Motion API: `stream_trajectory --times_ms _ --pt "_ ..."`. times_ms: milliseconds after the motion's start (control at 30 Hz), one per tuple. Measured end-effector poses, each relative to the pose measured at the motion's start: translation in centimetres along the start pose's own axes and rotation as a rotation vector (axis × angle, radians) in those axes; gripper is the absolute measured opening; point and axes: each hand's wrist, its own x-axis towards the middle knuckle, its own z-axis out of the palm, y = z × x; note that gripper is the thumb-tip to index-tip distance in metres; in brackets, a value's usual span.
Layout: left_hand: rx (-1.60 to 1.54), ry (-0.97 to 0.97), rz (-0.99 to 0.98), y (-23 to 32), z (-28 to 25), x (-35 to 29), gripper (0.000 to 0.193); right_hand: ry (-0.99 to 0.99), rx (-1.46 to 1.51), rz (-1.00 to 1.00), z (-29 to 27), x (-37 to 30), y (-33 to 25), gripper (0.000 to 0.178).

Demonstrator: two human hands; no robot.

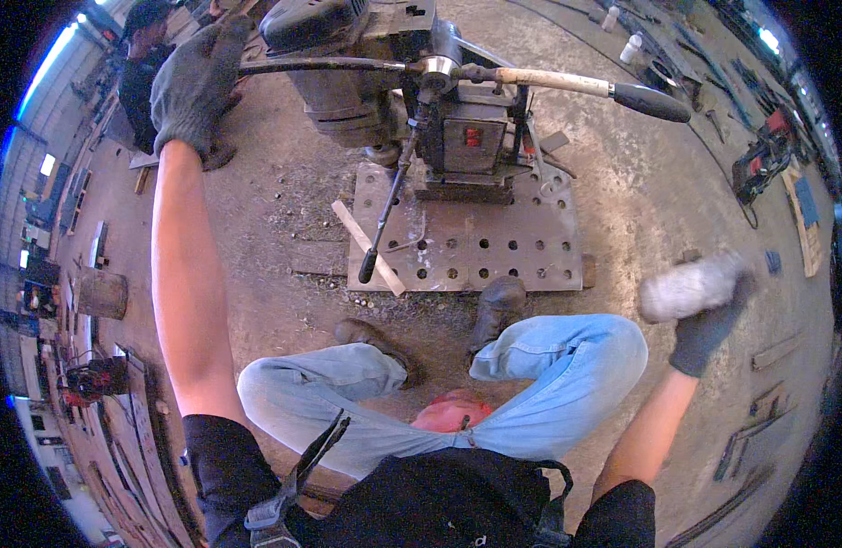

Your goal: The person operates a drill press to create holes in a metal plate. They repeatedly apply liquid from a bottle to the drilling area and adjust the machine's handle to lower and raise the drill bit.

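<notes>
My left hand [197,96], in a grey knit glove, is closed round the end of one black feed lever [320,65]. The lever belongs to a drill [457,137] with a dark motor and a boxy base, standing on a perforated steel plate [466,224]. Two more spokes leave the hub: one pale with a black grip [654,102], one pointing down toward me. Off to the right, my right hand [704,333], gloved too, grips a whitish plastic bottle [690,288], blurred by motion. The drill bit's tip is hard to make out.
A wood strip [368,247] and a bent rod lie on the plate, with metal shavings around it. Another person [147,73] is at the upper left. White bottles [631,48] and a red-black machine [768,155] stand at right. A metal can [102,292] stands left.
</notes>
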Motion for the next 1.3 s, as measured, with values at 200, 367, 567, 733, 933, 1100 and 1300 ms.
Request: stream_trajectory --times_ms 200,367,567,733,933,1100,1300 --pt "0.296 -0.036 0.157 -1.6 1.0 -0.4 0.053 -0.221 -0.320 0.616 14.9 -4.9 11.4 0.057" --pt "0.403 0.019 0.310 -2.4 0.8 -0.1 0.049 -0.516 -0.693 1.099 18.2 -11.4 20.4 0.062" --pt "0.465 0.038 0.146 0.2 -0.6 -1.0 0.042 -0.589 -0.598 1.282 18.4 -13.1 22.2 0.061" --pt "0.309 0.191 0.070 1.5 1.6 -1.7 0.048 -0.562 -0.670 1.205 18.9 -12.5 20.7 0.064" --pt "0.309 0.226 0.230 -2.0 3.3 -1.2 0.043 -0.637 -0.751 1.172 17.8 -12.2 22.2 0.064" --pt "0.332 0.164 0.186 -1.1 -0.6 -1.4 0.042 -0.747 -0.650 0.954 18.7 -12.4 22.4 0.070" --pt "0.250 0.189 0.130 -7.1 4.0 -0.2 0.036 -0.848 -0.690 0.765 18.6 -12.5 22.0 0.081"
